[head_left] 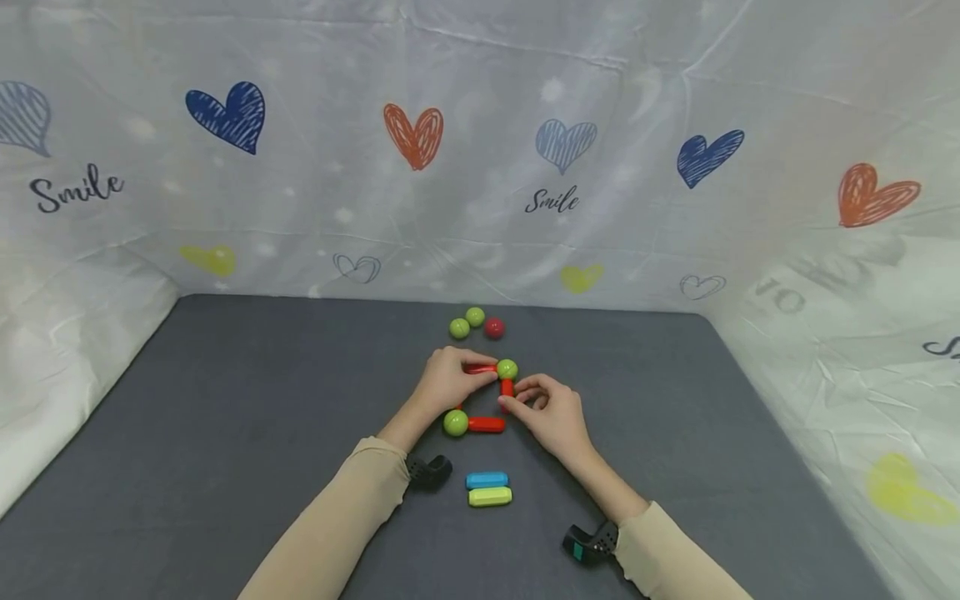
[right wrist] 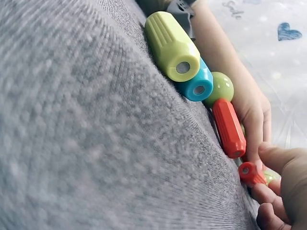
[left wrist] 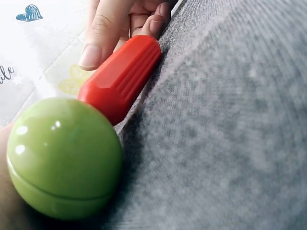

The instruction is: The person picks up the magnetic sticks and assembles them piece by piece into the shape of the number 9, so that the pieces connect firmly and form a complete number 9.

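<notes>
My left hand (head_left: 448, 379) pinches a red rod (head_left: 480, 368) between thumb and fingers, and its right end meets a green ball (head_left: 507, 369). From that ball a second red rod (head_left: 507, 388) points toward me, pinched by the thumb and fingers of my right hand (head_left: 552, 414). Below the left hand lies a nearer green ball (head_left: 455, 422) with a red rod (head_left: 487, 425) stuck out to the right. That rod's free end (right wrist: 236, 153) stands apart from the held rod (right wrist: 249, 173). A sliver of another red rod shows under my left hand, which hides most of it.
Two loose green balls (head_left: 459, 328) and a dark red ball (head_left: 494, 327) sit at the back. A blue rod (head_left: 487, 480) and a yellow-green rod (head_left: 490, 497) lie side by side in front. Grey cloth (head_left: 225, 433) covers the table, and a printed white curtain (head_left: 480, 233) hangs behind.
</notes>
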Action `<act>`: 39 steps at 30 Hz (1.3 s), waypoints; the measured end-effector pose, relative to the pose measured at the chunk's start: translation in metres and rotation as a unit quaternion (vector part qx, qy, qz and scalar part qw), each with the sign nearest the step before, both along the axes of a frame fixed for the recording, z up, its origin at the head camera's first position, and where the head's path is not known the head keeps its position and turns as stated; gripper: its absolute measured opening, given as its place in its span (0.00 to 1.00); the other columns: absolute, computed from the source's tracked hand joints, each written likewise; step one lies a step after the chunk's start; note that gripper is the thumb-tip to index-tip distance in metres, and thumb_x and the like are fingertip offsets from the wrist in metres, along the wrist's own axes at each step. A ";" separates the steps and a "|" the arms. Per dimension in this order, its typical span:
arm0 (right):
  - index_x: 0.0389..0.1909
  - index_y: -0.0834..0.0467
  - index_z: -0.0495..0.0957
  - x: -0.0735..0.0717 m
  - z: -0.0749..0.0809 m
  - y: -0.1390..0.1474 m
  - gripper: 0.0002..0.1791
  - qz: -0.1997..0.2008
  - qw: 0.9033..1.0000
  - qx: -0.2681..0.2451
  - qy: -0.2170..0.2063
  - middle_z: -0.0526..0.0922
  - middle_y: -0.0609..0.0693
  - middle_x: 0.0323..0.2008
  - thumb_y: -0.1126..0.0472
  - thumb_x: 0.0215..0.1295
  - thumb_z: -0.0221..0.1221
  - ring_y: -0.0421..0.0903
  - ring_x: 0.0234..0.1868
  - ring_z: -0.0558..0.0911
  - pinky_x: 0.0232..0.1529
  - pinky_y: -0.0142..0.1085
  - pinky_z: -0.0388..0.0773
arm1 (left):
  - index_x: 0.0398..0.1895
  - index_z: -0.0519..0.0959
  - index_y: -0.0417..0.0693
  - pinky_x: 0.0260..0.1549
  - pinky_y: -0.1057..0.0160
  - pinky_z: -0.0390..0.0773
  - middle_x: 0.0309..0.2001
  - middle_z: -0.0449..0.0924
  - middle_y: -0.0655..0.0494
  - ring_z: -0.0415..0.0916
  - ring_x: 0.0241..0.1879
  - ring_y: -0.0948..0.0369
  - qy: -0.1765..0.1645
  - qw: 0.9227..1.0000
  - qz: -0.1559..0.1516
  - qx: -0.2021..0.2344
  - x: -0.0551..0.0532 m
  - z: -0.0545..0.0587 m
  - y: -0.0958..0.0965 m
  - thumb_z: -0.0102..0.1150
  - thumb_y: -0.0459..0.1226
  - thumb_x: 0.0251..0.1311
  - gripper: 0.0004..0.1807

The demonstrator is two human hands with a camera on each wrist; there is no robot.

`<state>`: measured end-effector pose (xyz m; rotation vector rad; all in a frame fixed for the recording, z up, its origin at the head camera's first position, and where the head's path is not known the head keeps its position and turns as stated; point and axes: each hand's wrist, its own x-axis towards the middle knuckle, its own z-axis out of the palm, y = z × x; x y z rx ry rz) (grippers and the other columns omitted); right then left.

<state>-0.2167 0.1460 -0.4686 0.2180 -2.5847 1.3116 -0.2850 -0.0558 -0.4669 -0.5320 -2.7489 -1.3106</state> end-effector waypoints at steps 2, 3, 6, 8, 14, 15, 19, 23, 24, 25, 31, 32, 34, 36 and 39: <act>0.42 0.55 0.87 -0.002 0.003 0.000 0.14 -0.001 1.000 -0.009 -0.002 0.88 0.49 0.32 0.53 0.62 0.78 0.39 0.21 0.77 0.24 0.31 0.72 | 0.55 0.91 0.57 0.50 0.51 0.84 0.51 0.91 0.54 0.86 0.52 0.54 0.000 1.000 0.002 0.000 0.000 0.001 -0.001 0.75 0.45 0.66 0.16; 0.42 0.56 0.87 -0.003 0.004 0.000 0.14 -0.002 1.000 -0.015 -0.002 0.88 0.49 0.32 0.53 0.62 0.78 0.40 0.21 0.77 0.24 0.31 0.72 | 0.55 0.91 0.57 0.51 0.51 0.84 0.51 0.91 0.54 0.86 0.52 0.53 0.000 1.000 0.002 0.000 0.000 0.001 -0.001 0.75 0.45 0.66 0.16; 0.44 0.58 0.87 -0.011 0.008 0.001 0.15 -0.005 1.000 -0.031 -0.002 0.88 0.51 0.34 0.53 0.64 0.76 0.40 0.21 0.77 0.23 0.31 0.72 | 0.55 0.91 0.56 0.51 0.51 0.84 0.51 0.91 0.54 0.86 0.53 0.53 -0.003 1.000 0.004 0.000 -0.001 0.002 -0.003 0.75 0.45 0.66 0.16; 0.46 0.59 0.87 -0.019 0.009 0.002 0.16 -0.009 0.999 -0.039 0.003 0.89 0.52 0.35 0.53 0.66 0.75 0.40 0.20 0.77 0.23 0.31 0.71 | 0.55 0.91 0.56 0.51 0.51 0.84 0.51 0.91 0.54 0.86 0.52 0.53 -0.004 1.000 0.005 -0.001 -0.001 0.002 -0.004 0.75 0.45 0.66 0.16; 0.55 0.61 0.86 -0.056 0.007 0.004 0.21 -0.011 0.999 -0.051 0.000 0.89 0.55 0.41 0.52 0.68 0.73 0.41 0.22 0.74 0.25 0.32 0.68 | 0.55 0.91 0.57 0.50 0.51 0.85 0.51 0.91 0.54 0.86 0.51 0.53 -0.007 1.000 0.007 -0.002 -0.002 0.003 -0.006 0.75 0.45 0.66 0.16; 0.56 0.60 0.85 -0.063 0.005 0.004 0.22 -0.010 0.998 -0.054 -0.003 0.89 0.55 0.42 0.52 0.68 0.73 0.41 0.23 0.73 0.26 0.32 0.67 | 0.55 0.91 0.57 0.50 0.51 0.85 0.51 0.91 0.54 0.87 0.51 0.53 -0.008 1.000 0.007 -0.003 -0.002 0.003 -0.007 0.75 0.45 0.66 0.15; 0.61 0.59 0.84 -0.089 0.004 0.000 0.26 -0.010 0.997 -0.070 -0.022 0.89 0.55 0.48 0.50 0.68 0.73 0.41 0.26 0.71 0.29 0.32 0.66 | 0.55 0.91 0.57 0.50 0.51 0.85 0.51 0.91 0.55 0.87 0.51 0.53 -0.011 1.000 0.005 -0.005 -0.002 0.002 -0.007 0.74 0.46 0.66 0.15; 0.65 0.57 0.83 -0.111 0.011 -0.007 0.29 0.001 0.996 -0.080 -0.050 0.88 0.55 0.53 0.48 0.69 0.72 0.43 0.30 0.73 0.33 0.34 0.68 | 0.54 0.92 0.56 0.50 0.51 0.85 0.49 0.92 0.55 0.87 0.51 0.53 -0.009 1.000 0.000 -0.001 -0.001 0.002 -0.007 0.75 0.46 0.66 0.15; 0.66 0.57 0.82 -0.116 0.013 -0.009 0.30 0.006 0.995 -0.078 -0.058 0.88 0.54 0.55 0.47 0.69 0.72 0.43 0.32 0.74 0.34 0.35 0.69 | 0.54 0.92 0.56 0.51 0.51 0.84 0.49 0.92 0.56 0.86 0.51 0.53 -0.008 1.000 -0.001 0.000 -0.002 0.002 -0.007 0.75 0.45 0.66 0.15; 0.68 0.56 0.81 -0.120 0.016 -0.011 0.31 0.011 0.995 -0.073 -0.067 0.87 0.54 0.57 0.46 0.69 0.72 0.45 0.34 0.75 0.35 0.36 0.70 | 0.54 0.92 0.56 0.52 0.51 0.84 0.48 0.92 0.56 0.86 0.52 0.53 -0.007 1.000 -0.001 0.001 -0.001 0.002 -0.007 0.75 0.45 0.66 0.15; 0.71 0.55 0.79 -0.140 0.029 -0.026 0.33 0.040 0.994 -0.023 -0.101 0.82 0.53 0.67 0.46 0.69 0.71 0.54 0.52 0.83 0.52 0.48 0.80 | 0.53 0.92 0.56 0.53 0.50 0.84 0.47 0.92 0.57 0.86 0.53 0.53 -0.002 1.000 -0.007 0.010 -0.001 0.000 -0.005 0.75 0.45 0.66 0.14; 0.71 0.55 0.79 -0.142 0.029 -0.029 0.33 0.044 0.994 -0.012 -0.102 0.81 0.53 0.67 0.46 0.69 0.71 0.55 0.56 0.82 0.55 0.49 0.80 | 0.53 0.92 0.56 0.53 0.50 0.84 0.47 0.92 0.57 0.86 0.52 0.53 -0.002 1.000 -0.008 0.011 -0.001 0.000 -0.005 0.75 0.44 0.66 0.14; 0.70 0.56 0.80 -0.146 0.030 -0.034 0.32 0.046 0.994 0.006 -0.102 0.81 0.55 0.68 0.47 0.69 0.71 0.56 0.61 0.82 0.60 0.51 0.79 | 0.53 0.92 0.56 0.51 0.51 0.85 0.47 0.92 0.57 0.87 0.51 0.53 -0.001 1.000 -0.009 0.013 0.000 0.000 -0.005 0.74 0.44 0.66 0.14; 0.68 0.57 0.81 -0.149 0.030 -0.039 0.30 0.045 0.994 0.022 -0.096 0.81 0.56 0.67 0.49 0.69 0.72 0.57 0.62 0.81 0.61 0.51 0.78 | 0.53 0.92 0.57 0.49 0.52 0.85 0.46 0.92 0.58 0.87 0.48 0.53 0.000 1.000 -0.011 0.012 0.000 0.000 -0.005 0.74 0.45 0.66 0.13; 0.65 0.58 0.83 -0.149 0.031 -0.045 0.28 0.042 0.995 0.027 -0.092 0.83 0.57 0.65 0.51 0.68 0.72 0.58 0.57 0.84 0.60 0.51 0.79 | 0.53 0.92 0.57 0.45 0.55 0.85 0.45 0.92 0.58 0.87 0.45 0.54 0.001 1.000 -0.016 0.009 0.000 0.001 -0.005 0.74 0.45 0.67 0.13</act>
